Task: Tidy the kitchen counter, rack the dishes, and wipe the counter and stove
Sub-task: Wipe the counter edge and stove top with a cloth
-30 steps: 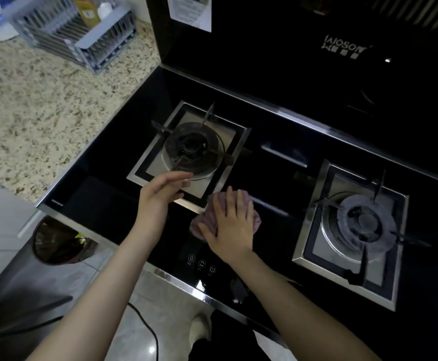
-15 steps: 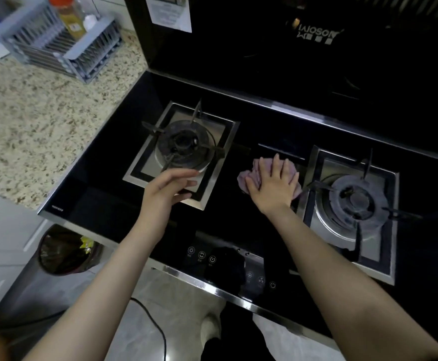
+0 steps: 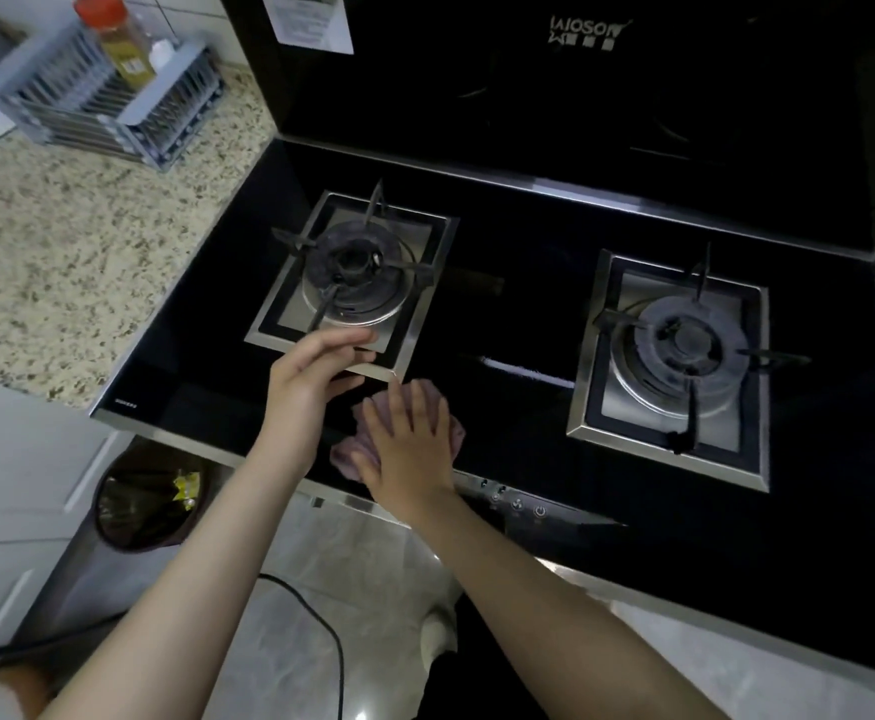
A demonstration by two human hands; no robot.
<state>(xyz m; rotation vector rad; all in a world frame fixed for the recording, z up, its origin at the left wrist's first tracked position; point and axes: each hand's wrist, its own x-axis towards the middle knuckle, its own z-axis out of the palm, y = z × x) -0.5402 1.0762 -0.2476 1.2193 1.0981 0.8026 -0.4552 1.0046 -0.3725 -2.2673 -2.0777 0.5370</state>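
Right hand (image 3: pixel 409 449), flat on the purple cloth (image 3: pixel 399 439), has swept back from between the burners to lower-center stove (image 3: pixel 528 283) front edge; left hand (image 3: pixel 310 376), loosely open, rests on left burner frame (image 3: pixel 414 324); wiping continues.

White mirrored lettering (image 3: pixel 588 32) on the black hood panel (image 3: pixel 477 96) cannot be made out; the paper label (image 3: pixel 310 18) there is illegible.

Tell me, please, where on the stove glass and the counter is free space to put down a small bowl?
Free: the black glass between the left burner and the right burner, and the speckled counter in front of the wire rack. Crowded: the front edge, where the right hand presses the cloth beside the left hand.
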